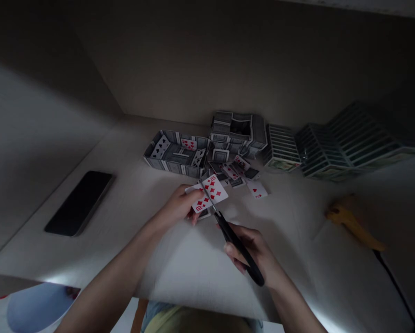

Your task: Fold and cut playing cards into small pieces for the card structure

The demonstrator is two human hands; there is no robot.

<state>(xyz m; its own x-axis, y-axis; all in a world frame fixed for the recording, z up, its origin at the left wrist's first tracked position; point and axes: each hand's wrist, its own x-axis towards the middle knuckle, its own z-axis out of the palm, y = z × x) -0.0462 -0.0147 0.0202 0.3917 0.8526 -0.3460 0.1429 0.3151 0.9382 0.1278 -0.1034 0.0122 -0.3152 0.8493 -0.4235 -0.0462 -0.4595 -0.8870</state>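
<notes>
My left hand pinches a ten of diamonds playing card above the pale table. My right hand grips black-handled scissors, whose blades cross the middle of the card. Just beyond the card lie cut card pieces scattered on the table. Behind them stand small boxes built from cards: a low open tray-like one and a taller one.
A dark phone lies at the left of the table. Stacked folded-card blocks sit at the back right against the wall. A yellow tool with a dark cable lies at the right.
</notes>
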